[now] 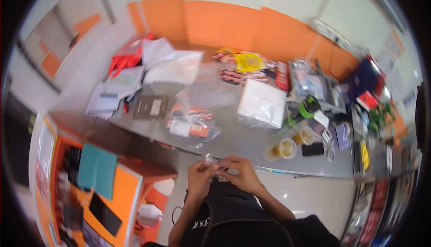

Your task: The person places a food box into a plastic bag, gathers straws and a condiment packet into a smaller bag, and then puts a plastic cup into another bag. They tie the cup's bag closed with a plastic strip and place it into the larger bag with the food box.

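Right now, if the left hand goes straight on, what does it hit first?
The left hand likely meets the small clear packet held with the right hand; beyond, the grey table. Depth unclear.

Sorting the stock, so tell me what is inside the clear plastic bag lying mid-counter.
The clear plastic bag holds orange-and-white packets, which show through the film. Their print is too blurred to read. Whatever lies beneath them on the counter is covered.
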`<state>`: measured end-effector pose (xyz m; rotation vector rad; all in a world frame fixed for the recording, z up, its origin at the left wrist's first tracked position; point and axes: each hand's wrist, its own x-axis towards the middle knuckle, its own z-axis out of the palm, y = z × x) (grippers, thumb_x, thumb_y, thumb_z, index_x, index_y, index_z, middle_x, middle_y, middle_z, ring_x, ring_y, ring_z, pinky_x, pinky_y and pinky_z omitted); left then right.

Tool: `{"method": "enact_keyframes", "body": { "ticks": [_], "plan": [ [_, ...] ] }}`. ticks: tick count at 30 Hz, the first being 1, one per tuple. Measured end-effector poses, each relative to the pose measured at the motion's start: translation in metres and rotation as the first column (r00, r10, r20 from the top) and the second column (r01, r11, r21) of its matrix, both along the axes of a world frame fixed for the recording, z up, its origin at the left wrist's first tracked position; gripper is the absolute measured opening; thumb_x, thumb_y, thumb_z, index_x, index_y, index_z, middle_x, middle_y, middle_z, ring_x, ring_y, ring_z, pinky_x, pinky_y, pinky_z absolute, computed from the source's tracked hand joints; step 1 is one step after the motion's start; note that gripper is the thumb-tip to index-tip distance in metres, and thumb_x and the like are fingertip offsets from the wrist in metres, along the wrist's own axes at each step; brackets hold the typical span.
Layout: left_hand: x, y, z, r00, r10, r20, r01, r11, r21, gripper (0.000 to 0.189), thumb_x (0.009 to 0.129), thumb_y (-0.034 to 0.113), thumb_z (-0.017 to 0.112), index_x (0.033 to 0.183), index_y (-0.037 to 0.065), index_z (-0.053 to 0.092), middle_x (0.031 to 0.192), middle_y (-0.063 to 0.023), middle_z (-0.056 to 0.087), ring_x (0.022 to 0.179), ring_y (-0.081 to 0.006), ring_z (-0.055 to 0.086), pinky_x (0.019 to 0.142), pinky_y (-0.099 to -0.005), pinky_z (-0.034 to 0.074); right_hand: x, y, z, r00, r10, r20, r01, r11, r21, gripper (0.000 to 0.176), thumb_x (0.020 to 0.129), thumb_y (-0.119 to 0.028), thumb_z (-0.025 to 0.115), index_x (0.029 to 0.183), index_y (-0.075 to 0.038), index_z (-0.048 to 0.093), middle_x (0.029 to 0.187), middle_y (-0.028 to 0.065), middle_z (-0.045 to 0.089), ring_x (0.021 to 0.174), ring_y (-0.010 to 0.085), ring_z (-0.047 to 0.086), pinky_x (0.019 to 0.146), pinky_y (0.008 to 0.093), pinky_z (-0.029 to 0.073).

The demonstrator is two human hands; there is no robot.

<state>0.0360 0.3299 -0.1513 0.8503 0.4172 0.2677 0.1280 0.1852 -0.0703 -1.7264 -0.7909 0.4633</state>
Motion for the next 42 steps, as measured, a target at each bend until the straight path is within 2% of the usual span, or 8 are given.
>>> {"method": "enact_keyframes", "body": {
  "ticks": [6, 10, 19, 26, 29, 32, 38, 42],
  "plan": [
    [0.005, -0.001, 0.002, 0.995, -0.092, -0.048, 0.090, 0.995, -0.030, 0.014, 0.090, -0.003, 0.069, 0.103, -0.006, 0.067, 0.100, -0.0132, 0.072, 0.093, -0.0194, 0.069, 0.090, -0.0324, 0.056, 0.015, -0.018, -0.031, 0.993, -0.079, 0.084, 0.073, 0.995, 0.069, 0.014, 0.085, -0.008, 0.074, 0.098, 0.000, 0.074, 0.099, 0.0139, 0.071, 0.084, 0.0299, 0.069, 0.076, 0.0362, 0.054],
    [0.018, -0.006, -0.001, 0.990, -0.134, -0.044, 0.139, 0.974, 0.178, 0.013, 0.087, -0.005, 0.069, 0.100, -0.007, 0.069, 0.100, -0.0148, 0.072, 0.088, -0.0177, 0.069, 0.083, -0.0286, 0.054, 0.006, -0.023, -0.039, 0.956, -0.189, 0.226, 0.171, 0.981, 0.097, 0.013, 0.086, -0.007, 0.070, 0.095, 0.001, 0.074, 0.091, 0.0161, 0.068, 0.080, 0.0334, 0.068, 0.072, 0.0398, 0.054],
    [0.027, -0.009, -0.013, 0.988, 0.123, -0.096, -0.069, 0.895, 0.441, 0.006, 0.089, -0.003, 0.067, 0.095, -0.003, 0.064, 0.089, -0.0084, 0.067, 0.084, -0.0143, 0.065, 0.079, -0.0259, 0.054, -0.003, -0.019, -0.069, 0.772, -0.612, 0.171, 0.598, 0.791, 0.130, 0.011, 0.085, -0.002, 0.067, 0.094, 0.003, 0.064, 0.090, 0.0159, 0.064, 0.072, 0.0320, 0.067, 0.067, 0.0394, 0.054],
    [0.036, 0.011, -0.002, 0.974, -0.178, -0.140, 0.221, 0.881, 0.418, 0.013, 0.087, -0.007, 0.065, 0.089, 0.002, 0.056, 0.085, -0.0030, 0.061, 0.079, -0.0101, 0.060, 0.073, -0.0249, 0.050, -0.005, -0.006, -0.063, 0.899, -0.318, 0.301, 0.310, 0.948, 0.076, 0.026, 0.080, 0.000, 0.069, 0.104, 0.001, 0.060, 0.098, 0.0161, 0.063, 0.085, 0.0327, 0.067, 0.074, 0.0407, 0.054],
    [0.027, 0.030, -0.044, 0.996, -0.083, -0.032, 0.082, 0.719, 0.690, 0.013, 0.089, -0.005, 0.065, 0.088, 0.002, 0.055, 0.084, -0.0018, 0.060, 0.080, -0.0091, 0.059, 0.075, -0.0243, 0.050, 0.004, -0.006, -0.078, 0.854, -0.295, 0.428, 0.330, 0.944, -0.008, 0.030, 0.077, 0.000, 0.068, 0.106, 0.001, 0.059, 0.096, 0.0172, 0.060, 0.089, 0.0369, 0.064, 0.076, 0.0444, 0.053],
    [0.032, 0.011, -0.020, 0.996, 0.091, 0.012, -0.074, 0.722, 0.688, 0.011, 0.090, -0.003, 0.066, 0.096, 0.000, 0.057, 0.087, -0.0021, 0.060, 0.084, -0.0100, 0.060, 0.077, -0.0242, 0.049, 0.012, -0.006, -0.071, 0.840, -0.332, 0.430, 0.387, 0.921, -0.045, 0.030, 0.078, 0.001, 0.066, 0.107, 0.001, 0.058, 0.095, 0.0180, 0.058, 0.087, 0.0377, 0.063, 0.076, 0.0443, 0.053],
    [0.037, 0.018, -0.012, 0.998, -0.022, -0.063, 0.049, 0.878, 0.477, 0.018, 0.090, -0.006, 0.064, 0.107, -0.001, 0.061, 0.096, -0.0027, 0.061, 0.091, -0.0101, 0.060, 0.082, -0.0247, 0.048, 0.012, 0.024, -0.055, 0.955, -0.257, -0.150, 0.268, 0.962, 0.056, 0.033, 0.078, 0.008, 0.064, 0.109, 0.001, 0.058, 0.094, 0.0159, 0.058, 0.081, 0.0333, 0.065, 0.072, 0.0414, 0.053],
    [0.031, 0.032, -0.029, 0.995, 0.069, -0.077, -0.011, 0.816, 0.578, 0.018, 0.089, -0.005, 0.064, 0.107, -0.001, 0.064, 0.097, -0.0040, 0.062, 0.090, -0.0101, 0.059, 0.080, -0.0255, 0.048, 0.027, 0.021, -0.054, 0.981, -0.147, 0.125, 0.153, 0.987, -0.046, 0.032, 0.076, 0.009, 0.064, 0.106, 0.001, 0.060, 0.092, 0.0148, 0.058, 0.080, 0.0307, 0.064, 0.071, 0.0389, 0.052]
  ]
}}
